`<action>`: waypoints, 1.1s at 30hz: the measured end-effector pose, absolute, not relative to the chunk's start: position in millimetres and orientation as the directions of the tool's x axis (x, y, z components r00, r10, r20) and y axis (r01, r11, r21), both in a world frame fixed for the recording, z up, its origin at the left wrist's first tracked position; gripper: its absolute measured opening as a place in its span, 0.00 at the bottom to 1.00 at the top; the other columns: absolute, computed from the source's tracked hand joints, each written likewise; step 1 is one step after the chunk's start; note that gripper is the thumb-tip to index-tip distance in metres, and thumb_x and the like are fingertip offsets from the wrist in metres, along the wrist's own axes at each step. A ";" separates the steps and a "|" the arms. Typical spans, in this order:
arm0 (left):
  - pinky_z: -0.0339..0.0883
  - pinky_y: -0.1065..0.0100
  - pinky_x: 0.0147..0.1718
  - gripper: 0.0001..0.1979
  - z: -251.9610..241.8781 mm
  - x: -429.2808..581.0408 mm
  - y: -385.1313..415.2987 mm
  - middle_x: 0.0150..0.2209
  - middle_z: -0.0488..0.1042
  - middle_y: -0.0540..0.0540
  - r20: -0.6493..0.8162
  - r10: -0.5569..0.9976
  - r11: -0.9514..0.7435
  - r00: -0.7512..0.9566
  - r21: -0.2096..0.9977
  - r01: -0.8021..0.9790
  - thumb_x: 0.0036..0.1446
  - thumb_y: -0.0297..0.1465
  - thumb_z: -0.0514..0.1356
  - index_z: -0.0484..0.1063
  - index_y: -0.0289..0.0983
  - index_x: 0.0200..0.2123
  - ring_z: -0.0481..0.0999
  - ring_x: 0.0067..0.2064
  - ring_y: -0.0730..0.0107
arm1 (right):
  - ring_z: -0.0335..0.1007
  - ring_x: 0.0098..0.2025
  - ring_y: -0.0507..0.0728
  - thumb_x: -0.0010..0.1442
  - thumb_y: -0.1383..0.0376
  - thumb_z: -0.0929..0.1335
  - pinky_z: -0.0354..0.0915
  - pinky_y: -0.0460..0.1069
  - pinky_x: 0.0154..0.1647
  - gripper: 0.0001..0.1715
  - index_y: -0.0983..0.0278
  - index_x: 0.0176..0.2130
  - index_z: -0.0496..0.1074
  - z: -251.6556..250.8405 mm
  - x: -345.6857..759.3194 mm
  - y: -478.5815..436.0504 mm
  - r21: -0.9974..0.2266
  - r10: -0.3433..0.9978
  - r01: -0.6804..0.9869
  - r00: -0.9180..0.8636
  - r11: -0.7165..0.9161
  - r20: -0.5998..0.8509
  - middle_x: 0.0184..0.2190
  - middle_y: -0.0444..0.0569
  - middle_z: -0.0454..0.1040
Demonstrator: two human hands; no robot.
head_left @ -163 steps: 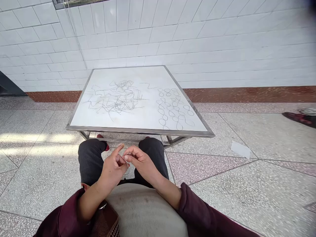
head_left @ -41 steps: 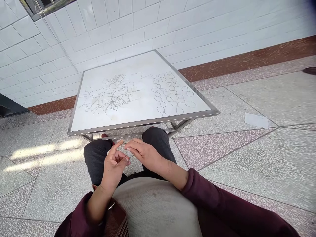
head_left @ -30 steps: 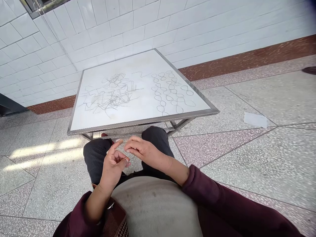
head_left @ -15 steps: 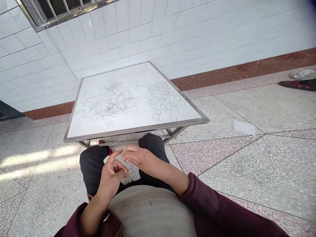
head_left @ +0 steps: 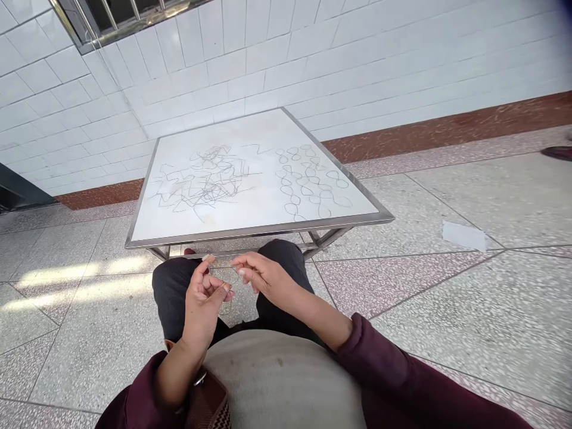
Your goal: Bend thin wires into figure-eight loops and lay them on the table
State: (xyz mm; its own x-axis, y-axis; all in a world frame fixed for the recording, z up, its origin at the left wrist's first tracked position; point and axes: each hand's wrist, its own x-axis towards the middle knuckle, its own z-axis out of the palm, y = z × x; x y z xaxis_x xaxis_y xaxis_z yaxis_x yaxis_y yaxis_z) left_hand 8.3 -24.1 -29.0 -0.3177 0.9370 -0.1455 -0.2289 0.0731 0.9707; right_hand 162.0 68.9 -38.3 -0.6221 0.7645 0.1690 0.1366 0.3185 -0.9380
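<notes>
Left hand and right hand just pulled apart, each pinching the thin wire (loop's opening up, I'd guess) below the near edge of the table.

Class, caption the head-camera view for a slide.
Seated person's left hand and right hand pinch a thin wire before a low table strewn with bent wires.

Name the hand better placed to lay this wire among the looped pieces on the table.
Right, probably. The left hand and right hand both pinch the wire, but the right is nearer the looped pieces on the table's right half; tangled wires lie before the left.
</notes>
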 end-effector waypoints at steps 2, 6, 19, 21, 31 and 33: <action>0.69 0.69 0.35 0.33 -28.8 7.8 -25.3 0.27 0.72 0.55 -0.126 0.937 0.052 -0.325 0.972 -0.227 0.54 0.32 0.67 0.61 0.38 0.61 0.74 0.30 0.73 | 0.68 0.25 0.51 0.67 0.57 0.63 0.64 0.44 0.20 0.13 0.61 0.43 0.71 -37.4 159.6 64.2 -0.977 0.760 0.099 -0.645 0.187 0.080 0.28 0.44 0.70; 0.69 0.69 0.35 0.32 -30.2 7.9 -28.5 0.26 0.72 0.55 -0.099 0.950 0.042 -0.297 0.980 -0.195 0.55 0.31 0.67 0.62 0.38 0.61 0.73 0.30 0.74 | 0.65 0.22 0.49 0.65 0.56 0.65 0.63 0.43 0.19 0.12 0.61 0.39 0.72 -39.1 153.2 58.3 -0.993 0.785 0.065 -0.618 0.103 0.041 0.24 0.41 0.68; 0.71 0.69 0.35 0.29 -34.2 6.7 -20.8 0.26 0.72 0.55 -0.164 0.921 0.069 -0.354 0.961 -0.268 0.51 0.34 0.69 0.68 0.36 0.55 0.74 0.30 0.74 | 0.62 0.19 0.48 0.61 0.54 0.68 0.62 0.45 0.21 0.14 0.61 0.40 0.71 -42.8 144.5 56.2 -0.998 0.845 -0.007 -0.533 -0.061 -0.048 0.24 0.39 0.69; 0.71 0.69 0.34 0.29 -33.4 8.2 -20.9 0.25 0.72 0.54 -0.184 0.932 0.102 -0.313 0.960 -0.261 0.51 0.35 0.70 0.68 0.36 0.55 0.75 0.30 0.73 | 0.62 0.20 0.48 0.59 0.54 0.69 0.62 0.45 0.21 0.14 0.62 0.38 0.72 -41.7 144.9 59.0 -0.995 0.850 -0.028 -0.523 -0.092 -0.064 0.23 0.39 0.69; 0.73 0.66 0.35 0.26 -32.1 6.5 -20.2 0.36 0.79 0.44 -0.280 0.944 0.183 -0.178 0.888 -0.423 0.61 0.42 0.62 0.66 0.36 0.58 0.81 0.37 0.64 | 0.63 0.23 0.49 0.55 0.54 0.72 0.62 0.45 0.23 0.15 0.63 0.34 0.73 -37.0 150.9 67.5 -0.982 0.882 -0.082 -0.457 -0.169 -0.113 0.24 0.40 0.68; 0.73 0.66 0.35 0.27 -30.6 6.4 -20.5 0.38 0.80 0.41 -0.294 0.942 0.201 -0.160 0.880 -0.430 0.61 0.42 0.61 0.65 0.35 0.59 0.81 0.38 0.62 | 0.63 0.23 0.49 0.55 0.53 0.72 0.62 0.45 0.23 0.15 0.63 0.35 0.73 -38.8 151.6 69.5 -0.981 0.887 -0.089 -0.448 -0.171 -0.114 0.25 0.41 0.69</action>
